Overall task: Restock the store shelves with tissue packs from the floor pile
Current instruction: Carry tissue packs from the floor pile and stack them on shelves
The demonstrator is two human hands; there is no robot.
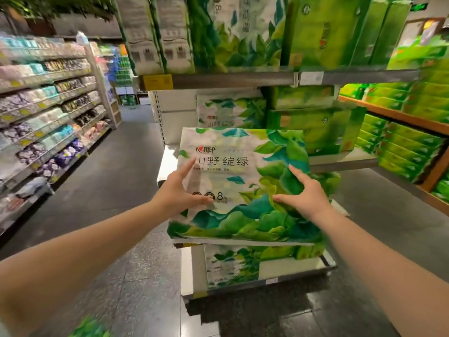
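Both hands, left hand [178, 190] and right hand [305, 193], press spread fingers flat on the tissue pack [243, 181] at the middle shelf [345, 161] front edge; overhanging, it could tip off

Both arms outstretched, left hand [178, 188] and right hand [307, 192] open, fingers spread
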